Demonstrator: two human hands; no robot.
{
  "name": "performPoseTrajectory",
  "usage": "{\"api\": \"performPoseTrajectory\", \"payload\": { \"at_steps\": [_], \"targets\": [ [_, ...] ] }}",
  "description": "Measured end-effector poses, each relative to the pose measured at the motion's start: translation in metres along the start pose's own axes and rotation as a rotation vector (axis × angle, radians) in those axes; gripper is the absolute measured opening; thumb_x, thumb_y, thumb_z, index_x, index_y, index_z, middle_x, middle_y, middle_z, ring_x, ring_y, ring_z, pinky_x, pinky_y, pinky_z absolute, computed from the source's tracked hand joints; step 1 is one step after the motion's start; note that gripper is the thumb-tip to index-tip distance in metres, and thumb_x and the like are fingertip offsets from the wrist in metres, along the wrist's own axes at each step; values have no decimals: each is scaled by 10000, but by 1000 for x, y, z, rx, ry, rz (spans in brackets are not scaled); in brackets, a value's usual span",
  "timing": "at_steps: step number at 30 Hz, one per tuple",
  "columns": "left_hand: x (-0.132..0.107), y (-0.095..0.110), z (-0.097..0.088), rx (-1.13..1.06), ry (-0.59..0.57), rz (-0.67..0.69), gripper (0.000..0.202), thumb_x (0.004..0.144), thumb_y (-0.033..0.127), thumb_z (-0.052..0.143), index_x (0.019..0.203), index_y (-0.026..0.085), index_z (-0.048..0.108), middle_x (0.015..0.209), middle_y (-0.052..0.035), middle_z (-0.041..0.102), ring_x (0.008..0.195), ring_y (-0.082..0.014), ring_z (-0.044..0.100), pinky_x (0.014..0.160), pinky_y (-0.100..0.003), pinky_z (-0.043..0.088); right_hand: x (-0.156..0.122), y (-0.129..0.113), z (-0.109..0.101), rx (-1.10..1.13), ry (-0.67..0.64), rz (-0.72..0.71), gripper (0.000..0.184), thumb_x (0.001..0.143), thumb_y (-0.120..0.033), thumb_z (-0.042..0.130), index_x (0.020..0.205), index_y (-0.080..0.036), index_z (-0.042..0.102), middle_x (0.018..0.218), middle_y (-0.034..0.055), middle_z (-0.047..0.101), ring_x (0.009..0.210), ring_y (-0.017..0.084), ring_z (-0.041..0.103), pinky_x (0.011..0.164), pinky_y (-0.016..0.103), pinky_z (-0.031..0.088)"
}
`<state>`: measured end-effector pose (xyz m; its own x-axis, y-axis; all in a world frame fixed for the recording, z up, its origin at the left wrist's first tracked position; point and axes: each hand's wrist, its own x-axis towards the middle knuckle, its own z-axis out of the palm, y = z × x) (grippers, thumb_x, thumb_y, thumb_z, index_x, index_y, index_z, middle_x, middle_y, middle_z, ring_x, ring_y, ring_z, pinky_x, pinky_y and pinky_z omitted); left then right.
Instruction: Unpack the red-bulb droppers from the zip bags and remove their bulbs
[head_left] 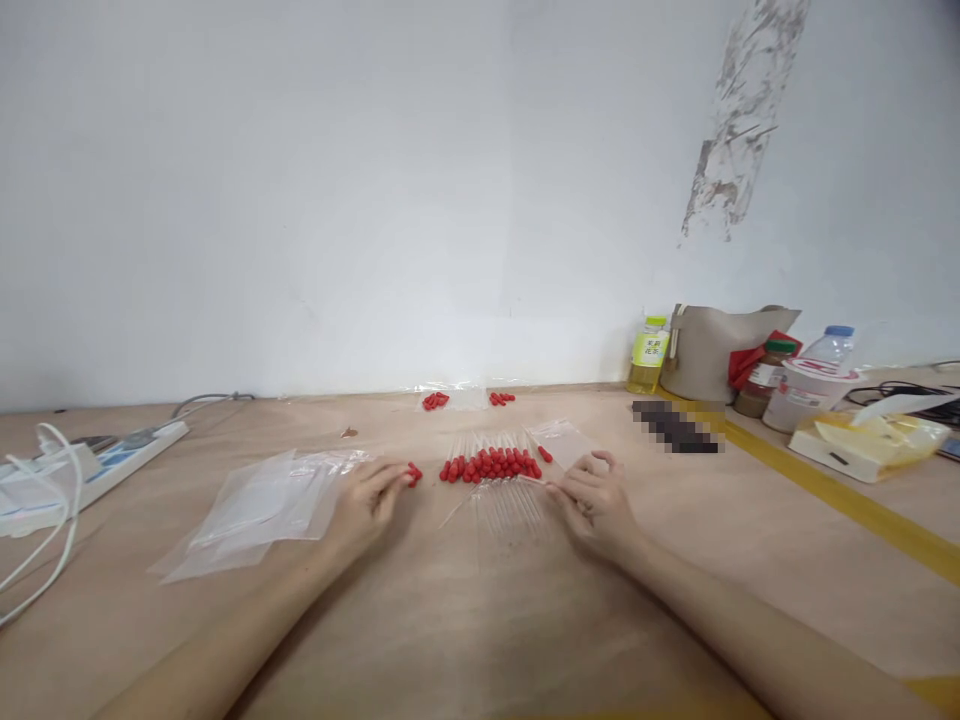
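My left hand (375, 492) is closed, its fingertips pinching small red rubber bulbs (414, 474); how many is unclear. Across from it, my right hand (596, 500) pinches the end of a thin, pale glass tube (531, 481) that points left. Between the hands lies a row of red rubber bulbs (491, 463), with clear tubes reaching behind them. More thin clear tubes (510, 512) lie side by side in front of the row. A single red bulb (544, 454) rests just beyond my right fingers. Flat clear plastic bags (262, 505) lie beside my left hand.
Two small groups of red bulbs (435, 401) sit on clear bags near the wall. A power strip (97, 480) with white cables is at left. To the right stand a yellow-labelled bottle (648, 358), a grey bag (709, 350), a cup (810, 395) and a tissue pack (862, 445).
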<state>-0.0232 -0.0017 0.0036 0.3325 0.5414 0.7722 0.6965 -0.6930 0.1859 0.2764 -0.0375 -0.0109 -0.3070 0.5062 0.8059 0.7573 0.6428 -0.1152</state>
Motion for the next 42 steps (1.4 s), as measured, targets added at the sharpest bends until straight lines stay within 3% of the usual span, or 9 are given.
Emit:
{"api": "performPoseTrajectory", "payload": {
  "at_steps": [3,7,12,14,19,26,31,36,42],
  "targets": [
    [13,-23,-15,32,80,-150,243,836,282,422,938,189,622,932,-64,568,885,-172,540,776,-298,438,4,7,0,-54,-58,120,196,832,-220,446,822,-233,641,646,-3,635,683,134,492,867,367,187],
    [20,-44,-24,95,47,-339,362,800,333,377,1012,155,609,920,-82,536,932,-209,517,774,-328,452,4,6,1,-137,-168,210,239,803,-167,427,927,-242,618,749,7,671,758,152,540,861,365,183],
    [12,-60,-25,61,-96,-516,409,748,385,425,1085,169,515,863,-42,590,681,-163,573,652,-302,467,1,3,1,-241,-272,261,157,741,-173,450,793,-202,595,685,3,648,717,163,558,868,389,191],
    [7,-64,-24,85,-134,-537,414,729,423,464,1067,184,485,827,-24,604,616,-154,566,604,-288,455,-1,2,2,-246,-302,260,139,736,-178,451,754,-198,587,684,5,649,707,165,560,873,402,192],
    [2,-69,-20,179,-215,-546,332,730,490,470,885,203,532,834,-24,630,663,-173,577,615,-283,432,-6,-5,7,-180,-325,249,158,779,-225,447,804,-224,603,692,5,653,768,187,569,877,436,205],
    [2,-68,-18,242,-203,-496,314,756,474,447,840,199,572,897,-40,634,765,-200,575,672,-294,427,-7,-10,9,-145,-340,216,234,803,-407,487,901,-232,609,881,47,663,911,225,548,917,500,192],
    [6,-56,-18,268,-67,-312,244,784,388,455,808,196,604,892,-41,636,903,-221,544,830,-347,383,-6,-9,5,-100,-381,188,301,781,-482,504,934,-238,590,953,50,646,952,232,529,928,546,167],
    [19,-16,-10,81,-233,-217,207,798,342,470,767,198,615,857,-34,625,831,-188,548,751,-310,409,-4,-6,4,-93,-372,143,331,795,-514,473,931,-235,587,972,58,637,975,221,525,946,555,138],
    [45,29,28,14,-366,-69,176,758,347,552,870,217,595,917,-25,606,913,-204,521,808,-339,360,-3,-2,9,-98,-378,155,428,784,-567,446,1034,-237,555,1046,68,613,998,227,519,940,544,163]
  ]
}}
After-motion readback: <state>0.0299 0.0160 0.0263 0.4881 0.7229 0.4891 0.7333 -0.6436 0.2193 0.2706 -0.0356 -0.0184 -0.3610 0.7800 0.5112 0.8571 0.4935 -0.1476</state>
